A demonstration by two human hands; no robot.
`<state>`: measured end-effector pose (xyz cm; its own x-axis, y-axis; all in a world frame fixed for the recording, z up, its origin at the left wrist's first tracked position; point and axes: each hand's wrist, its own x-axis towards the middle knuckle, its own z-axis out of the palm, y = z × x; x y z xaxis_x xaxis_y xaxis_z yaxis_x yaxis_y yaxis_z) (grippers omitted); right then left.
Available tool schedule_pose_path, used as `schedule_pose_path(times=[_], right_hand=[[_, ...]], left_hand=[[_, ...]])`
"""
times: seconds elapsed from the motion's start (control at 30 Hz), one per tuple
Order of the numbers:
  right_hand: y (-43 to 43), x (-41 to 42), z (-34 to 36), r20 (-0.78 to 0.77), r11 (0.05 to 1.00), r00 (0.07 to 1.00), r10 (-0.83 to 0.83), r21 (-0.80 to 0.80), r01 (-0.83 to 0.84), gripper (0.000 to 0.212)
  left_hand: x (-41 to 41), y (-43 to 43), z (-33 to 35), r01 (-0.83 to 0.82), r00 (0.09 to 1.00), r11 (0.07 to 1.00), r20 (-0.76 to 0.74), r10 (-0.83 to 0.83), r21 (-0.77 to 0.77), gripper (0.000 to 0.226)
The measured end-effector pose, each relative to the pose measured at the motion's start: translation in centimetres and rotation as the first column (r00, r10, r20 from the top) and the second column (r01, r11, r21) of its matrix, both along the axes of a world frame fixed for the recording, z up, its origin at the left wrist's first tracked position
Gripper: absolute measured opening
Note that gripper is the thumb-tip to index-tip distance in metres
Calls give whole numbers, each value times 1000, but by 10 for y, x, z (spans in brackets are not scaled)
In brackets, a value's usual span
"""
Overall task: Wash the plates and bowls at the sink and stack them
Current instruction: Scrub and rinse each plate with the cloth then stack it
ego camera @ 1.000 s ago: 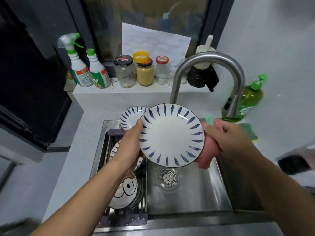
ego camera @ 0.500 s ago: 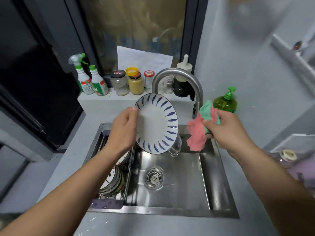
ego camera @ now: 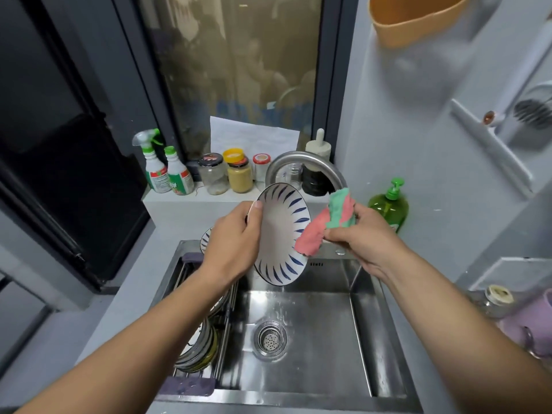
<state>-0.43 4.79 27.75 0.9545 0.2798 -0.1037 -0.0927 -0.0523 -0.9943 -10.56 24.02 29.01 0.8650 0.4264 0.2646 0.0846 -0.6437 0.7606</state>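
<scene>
The steel sink [ego camera: 322,354] lies below me, its basin floor wet. In the sink's left part a rack [ego camera: 221,339] holds bowls and plates [ego camera: 197,348] standing on edge. Over the sink's back half I hold a blue-striped plate [ego camera: 280,234], tilted nearly upright. My left hand [ego camera: 233,240] grips its left rim, thumb on the front. My right hand [ego camera: 361,237], over the sink's back right corner, pinches a bunched pink-and-green dishcloth [ego camera: 328,225], whose pink end touches the plate's right rim. I judge this is the scrubbing step on this plate. Next, I should wipe the cloth across the face and back, then rinse at the tap [ego camera: 286,158] behind the sink, gripping firmly since wet glaze may slip.
</scene>
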Motion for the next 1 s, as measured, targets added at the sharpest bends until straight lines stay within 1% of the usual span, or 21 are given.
schedule_pose_path(times=[0.07, 0.17, 0.27, 0.33, 0.37, 0.43, 0.47, 0.53, 0.6, 0.63, 0.67, 0.7, 0.73, 0.77, 0.8, 0.83, 0.87, 0.9, 0.93, 0.97, 1.0], right_hand=[[3, 1, 0, 80, 996, 997, 13, -88, -6, 38], [11, 3, 1, 111, 987, 992, 68, -150, -51, 27], [21, 5, 2, 220, 944, 969, 111, -327, -34, 13], [27, 8, 3, 271, 902, 957, 101, -431, 27, 9], [30, 9, 4, 261, 893, 962, 75, -447, 52, 8], [36, 13, 7, 226, 901, 974, 12, -425, 87, 7], [39, 14, 9, 238, 900, 971, -2, -423, 105, 9], [45, 10, 13, 337, 858, 941, 31, -492, 148, 20], [49, 0, 10, 426, 763, 883, 198, -632, 134, 38], [50, -5, 6, 414, 712, 858, 305, -697, 82, 47], [48, -9, 0, 372, 687, 842, 392, -727, 1, 52], [47, -12, -4, 322, 690, 834, 449, -718, -94, 50], [46, -14, -7, 293, 717, 833, 470, -676, -167, 44], [46, -15, -9, 308, 754, 829, 466, -629, -189, 36], [45, -14, -11, 357, 771, 812, 462, -615, -168, 34], [45, -14, -13, 405, 759, 776, 484, -635, -141, 42], [47, -14, -14, 420, 717, 733, 535, -684, -132, 54], [49, -15, -18, 405, 655, 686, 605, -743, -139, 67], [52, -18, -22, 371, 594, 650, 663, -789, -156, 75], [57, -23, -25, 332, 552, 637, 696, -814, -178, 76], [64, -31, -24, 292, 529, 642, 709, -822, -210, 70]], left_hand=[[1, 0, 0, 2, 1000, 1000, 0, -2, -31, 47], [3, 1, -4, -6, 1000, 994, -24, 3, -113, 48], [5, 7, -12, -12, 998, 973, -61, -2, -230, 48], [6, 12, -18, -20, 995, 936, -102, -17, -351, 50], [6, 13, -20, -28, 992, 909, -121, -25, -417, 51], [5, 14, -24, -43, 989, 851, -141, -36, -523, 51], [5, 14, -26, -45, 989, 826, -143, -44, -562, 49], [5, 14, -29, -68, 987, 774, -158, -42, -629, 45], [5, 15, -33, -87, 984, 707, -172, -49, -702, 44], [5, 16, -34, -90, 985, 677, -167, -49, -730, 44], [6, 17, -36, -90, 986, 657, -159, -46, -749, 45], [5, 17, -36, -87, 988, 642, -149, -44, -762, 45], [4, 19, -38, -77, 990, 638, -136, -43, -766, 45], [4, 22, -39, -65, 991, 643, -127, -51, -763, 45], [4, 23, -40, -46, 992, 655, -113, -61, -754, 45], [3, 24, -40, -28, 994, 664, -92, -62, -748, 45], [2, 25, -40, -6, 996, 668, -64, -62, -744, 45], [1, 25, -40, 14, 997, 668, -37, -63, -744, 44], [1, 25, -41, 32, 998, 679, -16, -64, -733, 43], [1, 24, -41, 50, 998, 698, 3, -67, -714, 43], [1, 23, -42, 62, 997, 719, 17, -70, -692, 43]])
